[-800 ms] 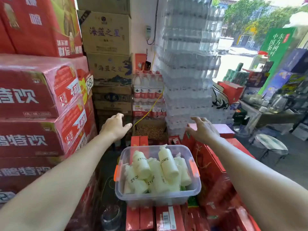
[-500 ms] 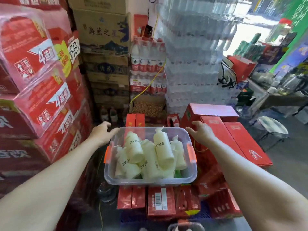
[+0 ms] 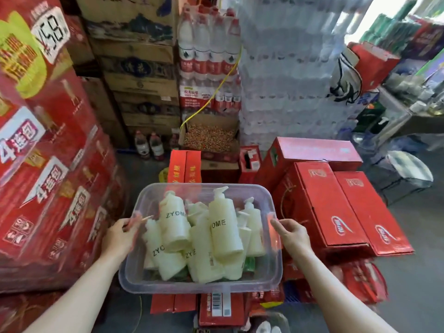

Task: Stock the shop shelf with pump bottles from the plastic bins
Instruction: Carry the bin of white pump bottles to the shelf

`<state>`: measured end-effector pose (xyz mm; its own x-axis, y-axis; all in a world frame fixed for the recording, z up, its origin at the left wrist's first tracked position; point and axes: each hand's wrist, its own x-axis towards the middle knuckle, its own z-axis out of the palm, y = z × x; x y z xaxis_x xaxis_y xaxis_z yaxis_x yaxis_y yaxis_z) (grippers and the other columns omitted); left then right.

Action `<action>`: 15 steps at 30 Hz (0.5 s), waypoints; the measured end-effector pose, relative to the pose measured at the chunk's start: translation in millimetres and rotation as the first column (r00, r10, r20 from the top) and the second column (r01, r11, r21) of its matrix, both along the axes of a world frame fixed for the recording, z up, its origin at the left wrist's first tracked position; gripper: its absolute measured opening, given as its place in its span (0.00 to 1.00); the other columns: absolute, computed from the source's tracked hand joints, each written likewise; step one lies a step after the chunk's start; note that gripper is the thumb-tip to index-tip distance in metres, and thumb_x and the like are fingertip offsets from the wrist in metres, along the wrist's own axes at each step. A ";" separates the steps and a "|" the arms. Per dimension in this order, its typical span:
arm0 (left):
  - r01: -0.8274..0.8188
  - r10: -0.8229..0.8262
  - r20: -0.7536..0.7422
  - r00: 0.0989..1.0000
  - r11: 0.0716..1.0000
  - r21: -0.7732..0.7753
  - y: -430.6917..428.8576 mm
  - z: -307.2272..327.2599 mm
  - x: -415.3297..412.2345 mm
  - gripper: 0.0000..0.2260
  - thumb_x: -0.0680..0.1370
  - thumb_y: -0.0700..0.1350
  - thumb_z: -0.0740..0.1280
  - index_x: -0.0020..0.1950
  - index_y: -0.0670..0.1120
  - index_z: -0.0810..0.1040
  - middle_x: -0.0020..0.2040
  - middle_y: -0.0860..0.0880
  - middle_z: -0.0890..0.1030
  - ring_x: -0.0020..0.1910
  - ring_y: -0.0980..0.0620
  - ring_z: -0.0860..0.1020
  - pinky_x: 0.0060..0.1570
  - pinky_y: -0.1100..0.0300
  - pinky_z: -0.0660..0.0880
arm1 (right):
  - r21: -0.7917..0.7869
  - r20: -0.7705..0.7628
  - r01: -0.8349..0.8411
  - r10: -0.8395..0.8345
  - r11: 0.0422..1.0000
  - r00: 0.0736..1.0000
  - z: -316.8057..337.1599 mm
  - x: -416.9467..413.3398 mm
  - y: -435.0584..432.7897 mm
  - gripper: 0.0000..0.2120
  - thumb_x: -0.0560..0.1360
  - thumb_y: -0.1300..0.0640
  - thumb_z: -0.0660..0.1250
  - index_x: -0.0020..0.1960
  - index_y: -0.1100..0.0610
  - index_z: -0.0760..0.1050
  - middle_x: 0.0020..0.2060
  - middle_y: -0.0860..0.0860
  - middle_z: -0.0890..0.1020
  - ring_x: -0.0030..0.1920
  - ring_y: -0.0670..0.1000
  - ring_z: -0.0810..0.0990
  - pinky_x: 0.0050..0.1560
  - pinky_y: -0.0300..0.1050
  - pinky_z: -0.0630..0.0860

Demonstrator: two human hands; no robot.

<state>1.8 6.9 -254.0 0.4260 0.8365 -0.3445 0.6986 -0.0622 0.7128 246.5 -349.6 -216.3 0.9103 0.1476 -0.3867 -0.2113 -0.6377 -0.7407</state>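
Observation:
A clear plastic bin [image 3: 201, 284] with orange side latches sits on red cartons in front of me. Several pale yellow pump bottles [image 3: 224, 227] marked ZYOME lie piled inside it, pumps pointing away from me. My left hand [image 3: 122, 236] grips the bin's left rim at the latch. My right hand [image 3: 292, 235] holds the right rim at the other latch. Both forearms reach in from the bottom of the view. No shop shelf is in view.
Stacked red drink cases [image 3: 48, 164] rise close on the left. Red gift cartons [image 3: 336, 203] lie to the right of the bin. Behind stand brown boxes [image 3: 141, 75], packs of water bottles [image 3: 283, 68] and an open box of peanuts [image 3: 209, 135]. Grey floor shows at right.
Both hands came down from the air in front of me to the bin's two sides and closed on its rim. My view tilted downward and nearer to the bin.

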 end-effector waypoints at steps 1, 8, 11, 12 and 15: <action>-0.026 0.026 -0.006 1.000 1.000 -0.003 0.0 -4.9 0.1 0.32 0.70 0.78 0.55 0.45 0.51 0.79 0.37 0.51 0.81 0.35 0.51 0.79 0.33 0.58 0.72 | 0.026 -0.005 0.007 -0.007 1.000 1.000 -1.5 0.5 0.5 0.12 0.73 0.42 0.74 0.46 0.50 0.83 0.40 0.47 0.86 0.44 0.49 0.84 0.45 0.48 0.80; -0.167 0.175 0.059 0.983 0.979 -0.117 0.1 -22.0 5.8 0.27 0.67 0.77 0.63 0.43 0.53 0.78 0.42 0.51 0.81 0.41 0.52 0.77 0.35 0.57 0.71 | 0.130 -0.055 0.128 -0.121 0.983 0.991 -7.9 -10.6 13.9 0.20 0.73 0.34 0.70 0.44 0.51 0.83 0.39 0.49 0.85 0.41 0.49 0.82 0.45 0.50 0.78; -0.186 0.195 0.052 0.979 0.973 -0.138 -0.1 -19.9 5.2 0.27 0.67 0.76 0.63 0.44 0.53 0.79 0.42 0.49 0.82 0.41 0.50 0.78 0.35 0.56 0.70 | 0.117 -0.058 0.172 -0.166 0.978 0.984 -8.0 -13.3 18.0 0.21 0.73 0.33 0.68 0.44 0.51 0.81 0.37 0.46 0.84 0.41 0.48 0.82 0.45 0.49 0.78; -0.189 0.198 0.051 0.979 0.971 -0.145 -0.3 -18.4 5.2 0.28 0.67 0.77 0.63 0.44 0.52 0.79 0.41 0.49 0.82 0.41 0.49 0.78 0.36 0.56 0.70 | 0.102 -0.050 0.171 -0.167 0.980 0.985 -7.2 -13.6 19.1 0.22 0.73 0.32 0.67 0.42 0.51 0.81 0.35 0.45 0.83 0.38 0.48 0.80 0.41 0.47 0.75; -0.199 0.208 0.043 0.977 0.968 -0.156 -2.5 -10.8 5.3 0.29 0.68 0.76 0.63 0.45 0.51 0.79 0.40 0.50 0.81 0.39 0.51 0.78 0.35 0.57 0.69 | 0.043 -0.037 0.154 -0.152 0.987 0.988 -5.9 -11.4 21.6 0.23 0.74 0.32 0.64 0.39 0.52 0.79 0.30 0.45 0.78 0.34 0.49 0.75 0.38 0.47 0.70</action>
<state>7.1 4.4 -264.7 0.2756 0.8485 -0.4518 0.6424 0.1871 0.7432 235.1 -328.1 -222.2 0.9100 0.0260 -0.4137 -0.3291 -0.5614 -0.7593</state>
